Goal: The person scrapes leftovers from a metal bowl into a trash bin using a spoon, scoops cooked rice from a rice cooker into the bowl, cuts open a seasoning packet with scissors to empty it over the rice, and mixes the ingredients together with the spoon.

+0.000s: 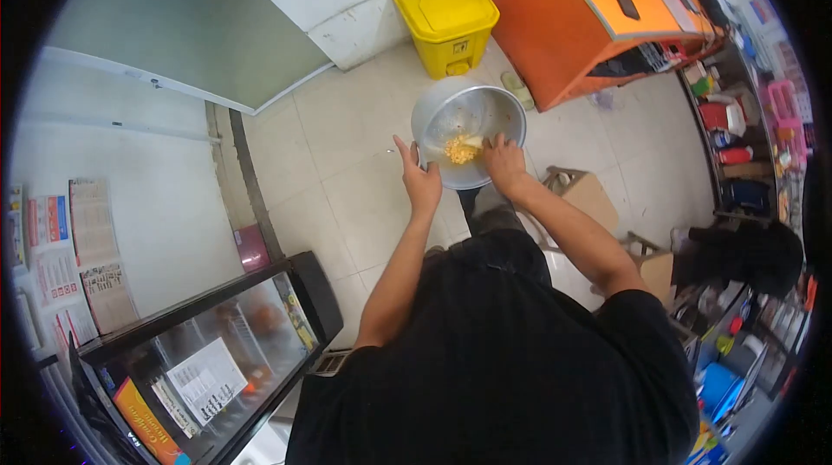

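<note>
A large round metal pot (424, 114) is tilted in front of me, its inside facing me. Yellow corn kernels (459, 150) lie in a small heap low in it. My left hand (422, 181) is at the pot's left rim, its fingers curled on the edge and its thumb and index finger apart. Inside the right part of the pot, my right hand (506, 162) is closed on a pale corn cob (473, 143), whose end points toward the kernels. My right fingers partly hide the cob.
A yellow pedal bin (446, 19) stands behind the pot. To the right are an orange desk (555, 32), a wooden stool (585, 201) and crowded shelves (750, 144). Green slippers (516, 90) lie near the desk. A glass-topped cabinet (208, 361) is at lower left.
</note>
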The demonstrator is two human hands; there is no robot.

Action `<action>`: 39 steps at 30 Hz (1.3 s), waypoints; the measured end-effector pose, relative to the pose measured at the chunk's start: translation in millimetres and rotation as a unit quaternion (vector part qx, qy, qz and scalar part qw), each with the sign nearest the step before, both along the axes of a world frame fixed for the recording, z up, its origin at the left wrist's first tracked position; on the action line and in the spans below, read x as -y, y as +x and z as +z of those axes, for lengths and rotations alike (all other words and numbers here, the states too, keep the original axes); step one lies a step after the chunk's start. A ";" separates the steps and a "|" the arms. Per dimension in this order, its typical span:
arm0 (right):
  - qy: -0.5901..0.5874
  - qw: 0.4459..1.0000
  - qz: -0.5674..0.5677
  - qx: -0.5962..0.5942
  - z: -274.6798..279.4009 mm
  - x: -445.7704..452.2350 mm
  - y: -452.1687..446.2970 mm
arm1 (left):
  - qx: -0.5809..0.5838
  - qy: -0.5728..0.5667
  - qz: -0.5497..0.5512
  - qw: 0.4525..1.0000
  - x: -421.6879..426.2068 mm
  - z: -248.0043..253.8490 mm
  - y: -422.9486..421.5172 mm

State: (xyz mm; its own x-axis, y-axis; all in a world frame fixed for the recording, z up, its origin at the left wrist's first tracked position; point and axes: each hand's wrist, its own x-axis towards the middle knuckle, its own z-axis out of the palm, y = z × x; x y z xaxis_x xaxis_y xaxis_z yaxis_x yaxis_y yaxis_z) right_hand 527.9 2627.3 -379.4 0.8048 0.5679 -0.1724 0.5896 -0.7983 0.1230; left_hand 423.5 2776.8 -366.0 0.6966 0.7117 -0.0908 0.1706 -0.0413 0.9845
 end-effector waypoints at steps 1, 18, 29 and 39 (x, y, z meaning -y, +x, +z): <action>0.022 1.000 -0.009 -0.001 10.1 -8.4 34.2 | -0.030 -0.013 -0.037 0.999 -8.9 -19.3 24.5; 0.327 0.907 0.240 -0.109 52.8 -121.2 402.2 | -0.072 -0.610 0.045 0.788 -131.6 -72.1 301.3; 0.271 0.887 0.041 -0.372 70.1 -164.0 584.8 | 0.018 -0.502 0.191 0.844 -150.2 -53.9 419.3; 0.046 0.818 0.431 -0.379 7.6 -206.8 536.0 | 0.009 -0.306 0.369 0.878 -75.7 -73.0 450.9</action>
